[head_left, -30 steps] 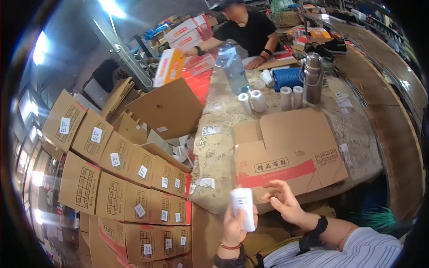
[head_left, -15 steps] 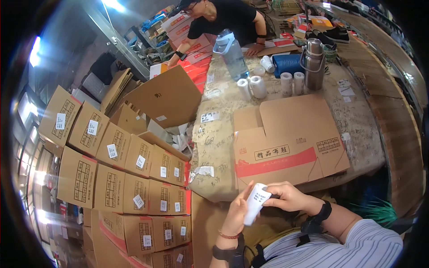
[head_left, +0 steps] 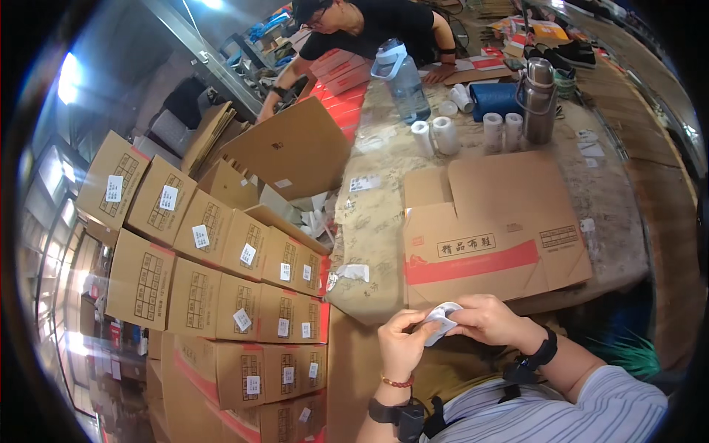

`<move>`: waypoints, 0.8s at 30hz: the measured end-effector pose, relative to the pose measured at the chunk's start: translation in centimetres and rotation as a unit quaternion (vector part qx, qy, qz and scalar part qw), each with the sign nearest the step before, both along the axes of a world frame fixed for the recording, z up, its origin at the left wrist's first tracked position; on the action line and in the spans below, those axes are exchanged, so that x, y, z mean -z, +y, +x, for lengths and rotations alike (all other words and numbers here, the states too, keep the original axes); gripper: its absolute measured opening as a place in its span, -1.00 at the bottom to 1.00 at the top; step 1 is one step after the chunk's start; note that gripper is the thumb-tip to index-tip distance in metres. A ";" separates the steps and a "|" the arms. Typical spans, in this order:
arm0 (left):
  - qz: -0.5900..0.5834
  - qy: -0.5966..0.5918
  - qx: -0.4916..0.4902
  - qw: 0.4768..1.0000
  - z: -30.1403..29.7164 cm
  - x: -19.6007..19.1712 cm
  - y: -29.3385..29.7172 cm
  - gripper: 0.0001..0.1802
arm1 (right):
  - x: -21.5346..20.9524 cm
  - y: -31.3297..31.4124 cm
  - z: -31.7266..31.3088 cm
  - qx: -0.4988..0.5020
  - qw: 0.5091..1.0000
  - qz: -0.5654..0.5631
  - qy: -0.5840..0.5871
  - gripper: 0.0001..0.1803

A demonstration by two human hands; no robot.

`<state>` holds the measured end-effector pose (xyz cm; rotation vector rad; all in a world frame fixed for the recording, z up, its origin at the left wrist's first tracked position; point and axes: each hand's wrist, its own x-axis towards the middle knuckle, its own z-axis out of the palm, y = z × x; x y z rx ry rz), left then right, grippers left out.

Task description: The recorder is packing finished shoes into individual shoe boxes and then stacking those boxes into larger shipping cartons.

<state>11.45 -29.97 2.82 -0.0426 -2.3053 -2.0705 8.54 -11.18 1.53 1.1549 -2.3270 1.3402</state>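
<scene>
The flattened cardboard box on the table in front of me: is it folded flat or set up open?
Folded flat. The cardboard box lies level on the table, flaps spread, with no upright walls showing.

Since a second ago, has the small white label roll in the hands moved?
Yes. The small white label roll, held upright then, now lies tilted between both hands' fingers, closer to the flattened cardboard box's near edge.

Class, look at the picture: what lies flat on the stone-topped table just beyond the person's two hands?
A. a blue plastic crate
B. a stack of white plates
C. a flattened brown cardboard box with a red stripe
C: the flattened brown cardboard box with a red stripe lies on the stone-topped table, beyond the left hand and right hand.
</scene>
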 end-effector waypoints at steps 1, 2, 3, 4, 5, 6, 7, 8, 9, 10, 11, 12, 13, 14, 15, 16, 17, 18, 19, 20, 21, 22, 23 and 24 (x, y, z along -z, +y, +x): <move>-0.023 0.048 -0.043 0.998 0.1 -0.2 0.2 -0.79 | -0.2 -0.1 0.0 0.004 1.000 0.003 -0.006 -0.78; -0.047 0.096 -0.086 0.991 0.2 -0.4 0.4 -0.78 | -0.3 -0.3 0.1 0.002 1.000 0.000 -0.004 -0.78; -0.051 0.098 -0.091 0.990 0.2 -0.2 0.4 -0.78 | -0.4 -0.7 0.1 0.010 1.000 -0.012 -0.021 -0.78; -0.114 0.161 -0.126 0.972 0.1 -0.1 0.3 -0.78 | -0.5 -1.0 0.1 0.016 0.999 -0.024 -0.037 -0.79; -0.178 0.222 -0.160 0.945 0.1 0.0 0.3 -0.76 | -0.5 -1.3 0.2 0.010 0.999 -0.029 -0.034 -0.79; -0.220 0.272 -0.179 0.920 0.0 -0.2 0.5 -0.73 | -0.4 -1.5 0.4 0.034 0.997 -0.040 -0.059 -0.78; -0.255 0.302 -0.169 0.903 0.1 -0.3 0.4 -0.72 | -0.3 -1.7 0.5 0.056 0.994 -0.051 -0.085 -0.78; -0.256 0.295 -0.175 0.904 0.5 -0.5 0.6 -0.73 | -0.3 -1.6 0.5 0.075 0.992 -0.042 -0.095 -0.79; -0.256 0.287 -0.180 0.905 0.8 -0.7 0.8 -0.73 | -0.1 -1.7 0.4 0.066 0.992 -0.047 -0.092 -0.79; -0.259 0.322 -0.176 0.894 0.8 -1.2 0.4 -0.70 | 0.1 -1.9 0.3 0.106 0.985 -0.089 -0.103 -0.81; -0.266 0.325 -0.182 0.889 0.6 -1.5 -0.4 -0.70 | 0.4 -1.9 0.1 0.145 0.974 -0.130 -0.115 -0.82; -0.181 0.317 -0.216 0.906 0.2 -1.7 -1.6 -0.74 | 0.9 -1.5 -0.1 0.152 0.963 -0.142 -0.171 -0.85; -0.093 0.308 -0.248 0.914 -0.2 -2.0 -2.9 -0.77 | 1.5 -1.1 -0.3 0.146 0.964 -0.144 -0.169 -0.85; 0.035 0.297 -0.278 0.913 -0.8 -2.6 -4.9 -0.77 | 2.1 -0.7 -0.4 0.143 0.941 -0.201 -0.230 -0.86; 0.164 0.282 -0.303 0.895 -1.1 -3.9 -7.5 -0.74 | 2.5 -0.5 -0.4 0.140 0.912 -0.255 -0.290 -0.86; 0.270 0.285 -0.267 0.880 -1.4 -5.7 -10.2 -0.67 | 2.6 -0.4 -0.2 0.116 0.893 -0.289 -0.324 -0.87; 0.373 0.285 -0.227 0.853 -1.4 -7.4 -12.8 -0.59 | 2.5 -0.5 -0.1 0.113 0.893 -0.290 -0.325 -0.87; 0.373 0.283 -0.207 0.859 -1.1 -8.6 -15.4 -0.51 | 2.2 -0.4 0.2 0.103 0.893 -0.288 -0.331 -0.87; 0.371 0.282 -0.188 0.865 -0.9 -9.4 -17.0 -0.44 | 2.2 -0.5 0.2 0.090 0.892 -0.286 -0.338 -0.87; 0.370 0.284 -0.188 0.865 -0.4 -9.7 -17.1 -0.44 | 2.3 -0.7 0.4 0.089 0.892 -0.287 -0.337 -0.87; 0.403 0.273 -0.182 0.854 0.2 -10.4 -16.9 -0.40 | 2.5 -1.1 0.6 0.082 0.890 -0.291 -0.341 -0.87; 0.437 0.260 -0.176 0.843 0.3 -10.9 -16.7 -0.36 | 2.6 -1.3 0.7 0.076 0.888 -0.294 -0.346 -0.86; 0.437 0.259 -0.174 0.843 0.1 -10.7 -16.2 -0.36 | 2.5 -1.4 0.6 0.078 0.887 -0.295 -0.345 -0.86; 0.411 0.258 -0.209 0.849 0.0 -9.8 -15.2 -0.33 | 2.4 -1.6 0.6 0.073 0.877 -0.309 -0.360 -0.85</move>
